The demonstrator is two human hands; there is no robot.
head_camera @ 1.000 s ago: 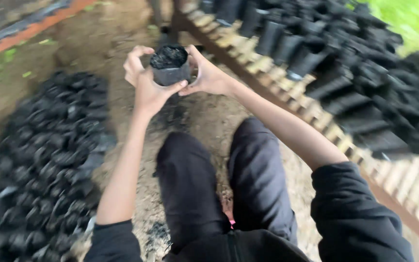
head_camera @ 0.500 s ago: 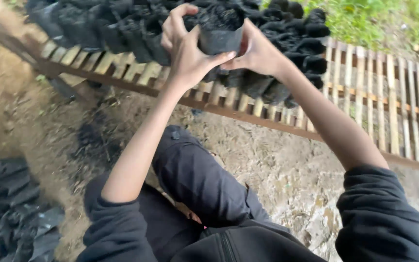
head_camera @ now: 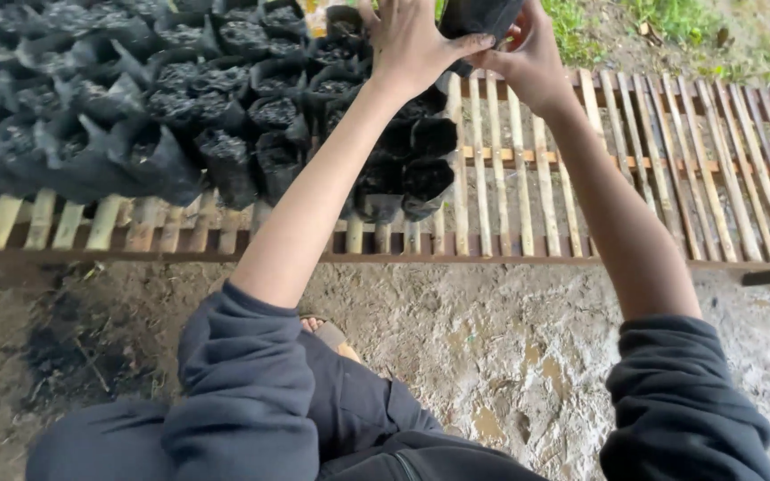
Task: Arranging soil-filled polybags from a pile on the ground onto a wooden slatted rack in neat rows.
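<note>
Both of my arms reach forward to the top edge of the view. My left hand (head_camera: 407,40) and my right hand (head_camera: 528,53) together grip one black soil-filled nursery bag (head_camera: 479,16), mostly cut off by the frame. They hold it above the slatted bamboo rack (head_camera: 528,178), just right of the rows of filled black nursery bags (head_camera: 225,107) standing on it. The nearest standing bags (head_camera: 425,174) are directly below my left wrist.
The right part of the rack is bare slats. Muddy, wet ground (head_camera: 492,356) lies between me and the rack. My knees in dark trousers (head_camera: 349,410) and a sandalled foot (head_camera: 327,334) are at the bottom. Grass (head_camera: 670,18) grows beyond the rack.
The view swung from the pile of bags on the ground to the rack. Both hands carried the bag forward and to the right edge of the standing rows.
</note>
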